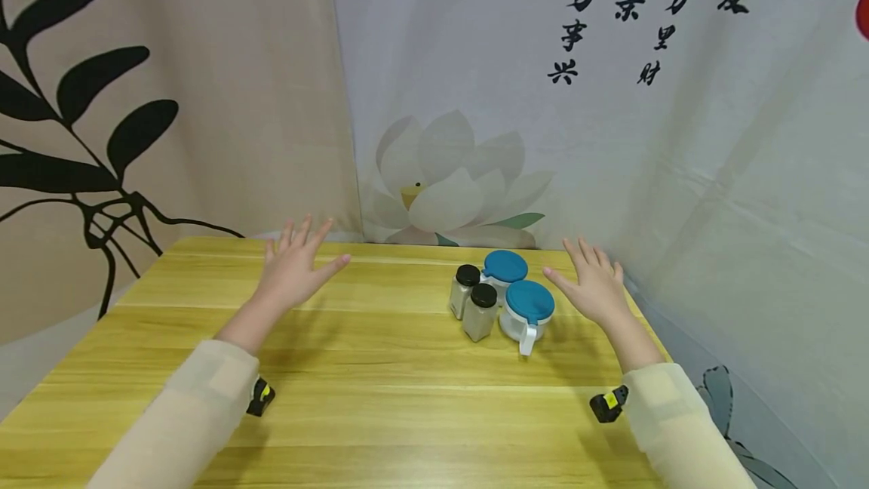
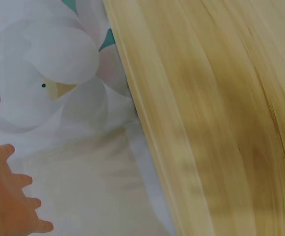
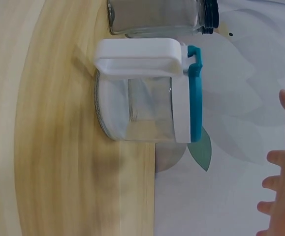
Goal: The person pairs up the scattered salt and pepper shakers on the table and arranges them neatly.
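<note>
Both hands hover over the table with fingers spread and nothing held. The left hand (image 1: 292, 266) is over the far left part, apart from any object. To the right of the jars, the right hand (image 1: 594, 285) is nearest a clear jar with a blue lid and white handle (image 1: 529, 308). Behind that stands a second blue-lidded jar (image 1: 505, 268), partly hidden. Two clear glass bottles with black caps, a front one (image 1: 480, 314) and a rear one (image 1: 463, 291), stand just left of them. The right wrist view shows the handled jar (image 3: 152, 105) close up, without contact from the fingers.
The wooden table (image 1: 380, 413) has its far edge against a hanging cloth (image 1: 441, 59) with a printed lotus and characters. A beige cloth with dark leaves (image 1: 258, 96) hangs at the left. Dark devices (image 1: 607, 404) sit at the wrists.
</note>
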`<state>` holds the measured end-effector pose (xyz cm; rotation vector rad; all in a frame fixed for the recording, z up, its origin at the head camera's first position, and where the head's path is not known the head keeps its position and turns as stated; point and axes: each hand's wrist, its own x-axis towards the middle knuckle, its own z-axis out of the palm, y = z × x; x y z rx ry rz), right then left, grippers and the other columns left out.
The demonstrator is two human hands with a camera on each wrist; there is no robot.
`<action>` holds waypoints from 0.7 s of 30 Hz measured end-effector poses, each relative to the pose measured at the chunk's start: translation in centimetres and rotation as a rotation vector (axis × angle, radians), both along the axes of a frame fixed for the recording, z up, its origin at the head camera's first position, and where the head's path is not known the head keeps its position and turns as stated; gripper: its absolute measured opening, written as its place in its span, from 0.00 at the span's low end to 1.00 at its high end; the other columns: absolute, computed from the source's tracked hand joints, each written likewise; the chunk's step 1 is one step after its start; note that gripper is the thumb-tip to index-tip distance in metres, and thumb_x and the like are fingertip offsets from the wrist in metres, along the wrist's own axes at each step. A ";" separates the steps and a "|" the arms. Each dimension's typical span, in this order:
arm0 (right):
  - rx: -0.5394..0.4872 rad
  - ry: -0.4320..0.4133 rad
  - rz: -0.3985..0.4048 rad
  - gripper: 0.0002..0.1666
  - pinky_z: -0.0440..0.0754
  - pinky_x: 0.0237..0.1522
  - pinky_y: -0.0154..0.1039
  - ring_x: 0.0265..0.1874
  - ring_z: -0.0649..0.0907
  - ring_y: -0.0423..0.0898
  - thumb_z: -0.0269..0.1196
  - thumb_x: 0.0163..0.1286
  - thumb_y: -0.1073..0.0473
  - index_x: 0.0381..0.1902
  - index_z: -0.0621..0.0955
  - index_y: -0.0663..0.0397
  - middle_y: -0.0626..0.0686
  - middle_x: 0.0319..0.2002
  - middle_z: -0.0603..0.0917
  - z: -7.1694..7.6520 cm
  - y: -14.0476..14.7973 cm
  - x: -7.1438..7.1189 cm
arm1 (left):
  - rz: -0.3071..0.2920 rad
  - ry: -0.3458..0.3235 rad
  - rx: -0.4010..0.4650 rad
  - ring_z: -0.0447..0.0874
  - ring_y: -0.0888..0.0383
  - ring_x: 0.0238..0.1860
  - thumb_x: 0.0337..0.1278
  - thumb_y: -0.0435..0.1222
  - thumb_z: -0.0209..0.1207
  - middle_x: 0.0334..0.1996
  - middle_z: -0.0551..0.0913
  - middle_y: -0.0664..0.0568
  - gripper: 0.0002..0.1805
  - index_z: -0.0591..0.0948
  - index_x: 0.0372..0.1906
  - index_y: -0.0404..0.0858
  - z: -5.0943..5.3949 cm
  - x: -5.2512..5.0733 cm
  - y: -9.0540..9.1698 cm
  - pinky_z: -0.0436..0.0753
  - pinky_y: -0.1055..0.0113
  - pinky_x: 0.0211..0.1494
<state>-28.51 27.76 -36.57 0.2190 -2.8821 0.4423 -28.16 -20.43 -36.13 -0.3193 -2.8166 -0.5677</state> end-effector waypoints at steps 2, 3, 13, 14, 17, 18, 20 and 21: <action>-0.016 0.003 -0.001 0.50 0.37 0.59 0.74 0.68 0.49 0.70 0.49 0.68 0.30 0.76 0.52 0.53 0.66 0.73 0.49 -0.1 0.0 0.1 | -0.006 0.007 0.012 0.28 0.34 0.71 0.63 0.64 0.45 0.75 0.39 0.39 0.44 0.47 0.77 0.49 0.0 0.1 0.2 0.30 0.31 0.63; -0.023 0.007 -0.001 0.50 0.37 0.59 0.74 0.68 0.49 0.70 0.49 0.68 0.30 0.76 0.52 0.53 0.66 0.73 0.49 -0.1 0.0 0.2 | -0.007 0.009 0.018 0.28 0.35 0.72 0.62 0.65 0.45 0.75 0.39 0.40 0.45 0.47 0.77 0.50 0.0 0.2 0.3 0.30 0.31 0.63; -0.076 0.057 0.004 0.49 0.40 0.60 0.73 0.68 0.50 0.70 0.51 0.68 0.32 0.75 0.53 0.54 0.66 0.73 0.50 -0.8 0.2 0.7 | -0.035 0.033 0.075 0.29 0.35 0.72 0.63 0.63 0.46 0.75 0.38 0.42 0.44 0.48 0.77 0.49 -0.6 0.4 1.5 0.31 0.33 0.64; -0.086 0.060 0.005 0.49 0.39 0.60 0.73 0.68 0.50 0.70 0.52 0.68 0.32 0.76 0.53 0.53 0.65 0.73 0.50 -0.9 0.2 0.7 | -0.035 0.035 0.079 0.29 0.35 0.72 0.63 0.64 0.46 0.75 0.38 0.42 0.44 0.48 0.77 0.49 -0.7 0.4 1.6 0.31 0.33 0.64; -0.112 0.064 0.004 0.49 0.39 0.60 0.73 0.69 0.49 0.70 0.53 0.68 0.33 0.76 0.53 0.53 0.65 0.73 0.49 -1.1 0.2 0.8 | -0.038 0.034 0.101 0.29 0.35 0.72 0.62 0.65 0.45 0.75 0.38 0.42 0.44 0.48 0.77 0.49 -0.7 0.6 2.1 0.31 0.33 0.64; -0.118 0.065 0.003 0.49 0.39 0.60 0.73 0.69 0.49 0.70 0.53 0.68 0.33 0.76 0.52 0.53 0.65 0.73 0.49 -1.2 0.2 0.9 | -0.040 0.034 0.111 0.30 0.35 0.72 0.62 0.64 0.46 0.75 0.38 0.42 0.44 0.48 0.77 0.49 -0.8 0.7 2.2 0.31 0.33 0.64; -0.128 0.069 0.000 0.49 0.39 0.60 0.73 0.69 0.49 0.69 0.53 0.69 0.33 0.76 0.52 0.54 0.65 0.73 0.49 -1.3 0.2 1.0 | -0.042 0.032 0.128 0.30 0.36 0.72 0.62 0.64 0.46 0.75 0.38 0.42 0.45 0.48 0.77 0.49 -0.9 0.7 2.5 0.31 0.33 0.64; -0.133 0.071 -0.001 0.49 0.39 0.60 0.73 0.69 0.48 0.69 0.53 0.69 0.33 0.76 0.52 0.54 0.65 0.73 0.49 -1.4 0.2 1.0 | -0.043 0.032 0.136 0.30 0.36 0.72 0.62 0.64 0.47 0.75 0.38 0.43 0.45 0.48 0.77 0.50 -1.0 0.7 2.6 0.31 0.33 0.65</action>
